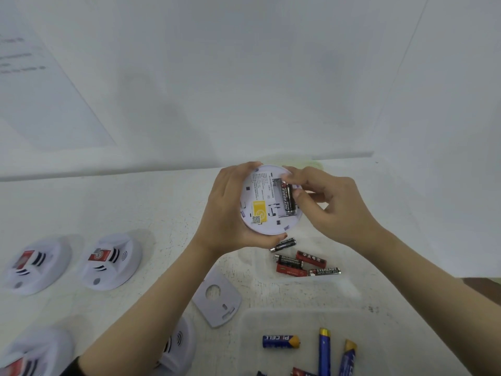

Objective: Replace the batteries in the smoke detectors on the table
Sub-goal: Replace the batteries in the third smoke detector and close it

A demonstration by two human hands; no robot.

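My left hand (230,210) holds a white round smoke detector (261,202) up off the table, its back facing me with a yellow label and an open battery bay. A black Eveready battery (288,198) lies in that bay. My right hand (330,202) has its thumb and fingertips on this battery at the detector's right edge. Below the detector, a small pile of black and red batteries (301,263) lies on the table. Blue and gold batteries (324,348) lie in a clear plastic tray (379,321) at the bottom right.
A white detector cover plate (217,299) lies flat near my left forearm. Two smoke detectors (111,261) (35,264) sit at the left, and two more (32,351) (176,346) at the bottom edge. The table (135,202) meets a white wall behind.
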